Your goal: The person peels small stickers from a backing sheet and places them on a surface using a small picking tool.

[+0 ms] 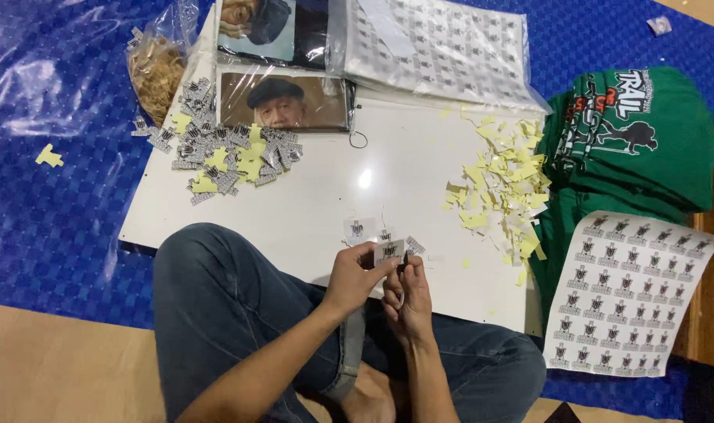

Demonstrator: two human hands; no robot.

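Note:
My left hand [355,274] pinches a small white paper tag with a black logo [389,251] between thumb and fingers. My right hand [408,296] is curled close beside it, fingertips touching the tag's lower right edge; whether it holds something of its own I cannot tell. Both hands hover over the near edge of a white board [333,180], above my knees in blue jeans. Two more small tags [358,229] lie on the board just beyond my hands.
A heap of finished tags [216,153] lies at the board's far left, yellow backing scraps [506,184] at right. A sticker sheet [627,294] rests on folded green shirts [635,137]. A bag of rubber bands [157,70], printed photos [282,102] and more sheets [443,47] lie behind.

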